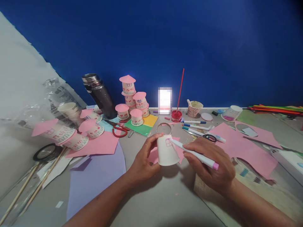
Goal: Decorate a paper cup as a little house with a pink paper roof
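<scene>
The left hand gripped an upturned white paper cup near the middle of the table, its fingers curled around the cup's left side and thumb over the top edge. A small pink window was drawn on the cup's upper side. The right hand held a white marker with a pink cap, its fingers pinching the barrel, with the tip touching the cup at the window. Beneath the cup lay a scrap of pink paper. Farther off to the left stood a stack of finished cup houses with pink roofs, with red scissors in front of them and a dark flask beside them. Several pens lay far right of the cup.
</scene>
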A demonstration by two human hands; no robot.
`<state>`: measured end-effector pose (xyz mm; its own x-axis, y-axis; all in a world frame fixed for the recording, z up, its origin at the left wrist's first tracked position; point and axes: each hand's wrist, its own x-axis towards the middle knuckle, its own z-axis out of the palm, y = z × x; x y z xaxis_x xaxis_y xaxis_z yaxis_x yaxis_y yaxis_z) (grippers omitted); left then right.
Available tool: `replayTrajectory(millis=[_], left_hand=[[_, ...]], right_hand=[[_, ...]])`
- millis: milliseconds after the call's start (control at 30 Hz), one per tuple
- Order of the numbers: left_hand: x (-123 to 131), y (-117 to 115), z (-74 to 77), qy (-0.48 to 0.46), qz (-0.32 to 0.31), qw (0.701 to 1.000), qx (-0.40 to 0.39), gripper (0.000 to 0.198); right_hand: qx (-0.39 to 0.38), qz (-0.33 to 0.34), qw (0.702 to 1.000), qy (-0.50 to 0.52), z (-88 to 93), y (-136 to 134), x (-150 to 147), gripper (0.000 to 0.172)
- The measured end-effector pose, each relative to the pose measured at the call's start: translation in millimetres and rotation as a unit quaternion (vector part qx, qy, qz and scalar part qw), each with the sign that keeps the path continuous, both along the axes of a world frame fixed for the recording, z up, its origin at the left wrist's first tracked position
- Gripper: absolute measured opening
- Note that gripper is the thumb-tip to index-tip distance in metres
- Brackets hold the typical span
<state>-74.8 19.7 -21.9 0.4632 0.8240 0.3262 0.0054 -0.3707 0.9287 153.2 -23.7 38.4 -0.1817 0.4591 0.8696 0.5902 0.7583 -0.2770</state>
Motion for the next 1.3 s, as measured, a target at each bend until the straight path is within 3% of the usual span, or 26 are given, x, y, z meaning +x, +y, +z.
replayTrajectory(millis=[167, 367, 567, 967, 1300], left_hand=[[0.3, -0.4, 1.2, -0.002, 0.002, 1.000, -0.008, 0.082], [0.2, -0.5, 0.7, -0.002, -0.004, 1.000, -0.006, 0.084], [-0.7, -0.3, -1.5, -0.002, -0.002, 1.000, -0.001, 0.080], [0.7, 1.7, -6.4, -0.004, -0.007, 1.000, 0.020, 0.083], [0.3, 1.8, -4.8, -0.001, -0.007, 1.000, 0.016, 0.080]], right_hand=[[-0.005, -0.040, 0.999, -0.004, -0.5, -1.0, 2.0, 0.014], [0.007, -0.029, 1.000, 0.005, -1.0, -0.4, 0.7, 0.015], [-0.020, -0.060, 0.998, -0.011, 2.9, -0.9, 2.8, 0.012], [-0.002, -0.003, 1.000, 0.005, 1.0, -2.1, 0.1, 0.012], [-0.003, -0.052, 0.999, -0.013, 1.8, -1.7, 2.5, 0.008]])
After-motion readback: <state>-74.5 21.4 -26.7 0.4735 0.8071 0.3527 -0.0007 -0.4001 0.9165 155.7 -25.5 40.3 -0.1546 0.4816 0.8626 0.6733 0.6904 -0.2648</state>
